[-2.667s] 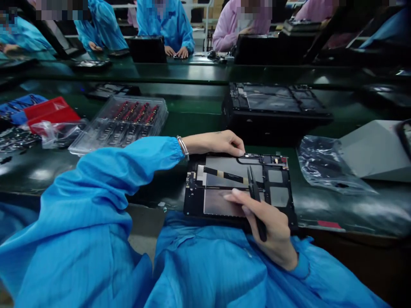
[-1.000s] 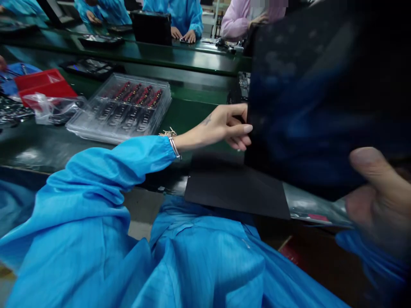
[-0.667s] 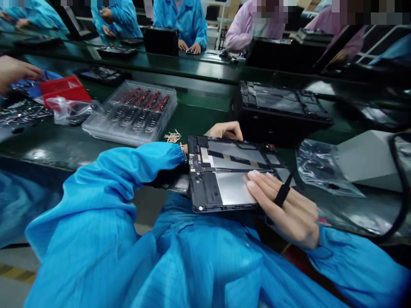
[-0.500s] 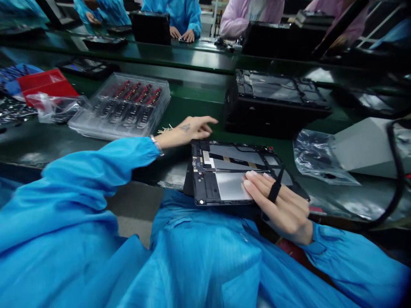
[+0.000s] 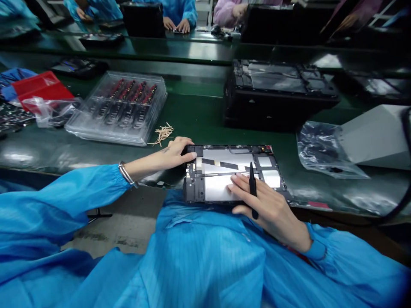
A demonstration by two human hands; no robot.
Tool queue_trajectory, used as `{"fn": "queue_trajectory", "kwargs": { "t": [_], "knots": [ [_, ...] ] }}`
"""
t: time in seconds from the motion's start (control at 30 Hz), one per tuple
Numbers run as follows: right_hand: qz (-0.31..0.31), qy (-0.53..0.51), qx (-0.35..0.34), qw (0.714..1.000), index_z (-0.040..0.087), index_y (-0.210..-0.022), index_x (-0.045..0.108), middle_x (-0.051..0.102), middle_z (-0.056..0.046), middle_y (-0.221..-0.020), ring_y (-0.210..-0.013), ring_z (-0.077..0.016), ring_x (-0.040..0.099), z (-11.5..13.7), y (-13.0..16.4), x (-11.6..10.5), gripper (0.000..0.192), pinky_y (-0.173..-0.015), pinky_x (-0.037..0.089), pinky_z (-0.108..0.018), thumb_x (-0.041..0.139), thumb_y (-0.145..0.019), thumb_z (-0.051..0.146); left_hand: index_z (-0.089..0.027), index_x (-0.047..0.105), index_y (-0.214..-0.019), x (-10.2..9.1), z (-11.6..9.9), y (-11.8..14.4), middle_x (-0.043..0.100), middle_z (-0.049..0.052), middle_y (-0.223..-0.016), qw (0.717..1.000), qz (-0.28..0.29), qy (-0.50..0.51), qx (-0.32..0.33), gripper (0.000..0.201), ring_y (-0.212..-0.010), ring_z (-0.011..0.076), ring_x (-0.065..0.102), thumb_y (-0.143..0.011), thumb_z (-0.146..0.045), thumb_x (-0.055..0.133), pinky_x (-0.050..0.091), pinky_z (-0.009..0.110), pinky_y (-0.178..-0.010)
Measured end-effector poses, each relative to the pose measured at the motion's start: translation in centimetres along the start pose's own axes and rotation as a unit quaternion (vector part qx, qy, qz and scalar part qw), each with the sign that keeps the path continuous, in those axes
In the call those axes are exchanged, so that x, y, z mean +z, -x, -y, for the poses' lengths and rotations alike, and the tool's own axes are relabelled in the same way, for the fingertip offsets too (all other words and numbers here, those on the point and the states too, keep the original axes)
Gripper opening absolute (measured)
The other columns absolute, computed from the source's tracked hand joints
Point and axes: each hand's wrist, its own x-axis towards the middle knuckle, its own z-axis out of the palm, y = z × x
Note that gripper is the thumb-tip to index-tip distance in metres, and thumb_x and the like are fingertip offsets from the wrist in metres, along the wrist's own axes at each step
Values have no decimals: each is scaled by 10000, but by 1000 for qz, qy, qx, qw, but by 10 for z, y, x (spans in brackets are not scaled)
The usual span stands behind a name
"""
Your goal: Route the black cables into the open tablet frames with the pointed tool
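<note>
An opened tablet, its silver battery plates, black ribbon cable and small boards exposed, lies at the bench's front edge above my lap. My left hand grips its upper left corner, thumb on top and the other fingers around the far side. On the tablet's lower middle rests my right hand, fingers stretched over the silver plate. Black tweezers are tucked between the fingers of that hand, tips pointing away from me. Part of the tablet's lower right side is hidden under the right hand.
Clear plastic trays of small parts stand at left, with thin tan strips beside them. A stack of opened tablets is behind. A plastic bag and white box lie right. Co-workers' hands show across the bench.
My left hand has come down from above the tablet onto its upper left corner. My right hand has shifted slightly left with the tweezers, which now stand more upright. The view has shifted a little.
</note>
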Motion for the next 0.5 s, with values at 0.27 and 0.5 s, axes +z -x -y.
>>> {"fn": "queue_trajectory", "kwargs": {
  "t": [0.27, 0.5],
  "knots": [
    [-40, 40, -15, 998, 107, -1562, 460, 649, -209, -1406, -1346, -337, 617, 5, 2, 7, 688, -1158, 523, -536, 727, -957, 300, -210, 489, -1389, -6, -32, 30, 592, 134, -1445, 964, 16, 253, -78, 632, -1350, 308, 572, -862, -514, 663, 494, 448, -1106],
    [-142, -71, -29, 987, 69, -1525, 487, 662, -223, -1388, -1409, -316, 565, 10, -35, 28, 632, -1150, 538, -515, 709, -967, 266, -524, 405, -1464, -9, -41, 80, 737, -61, -1265, 873, -153, 434, -161, 854, -1081, 253, 718, -733, -400, 830, 594, 318, -787]
  ]
}}
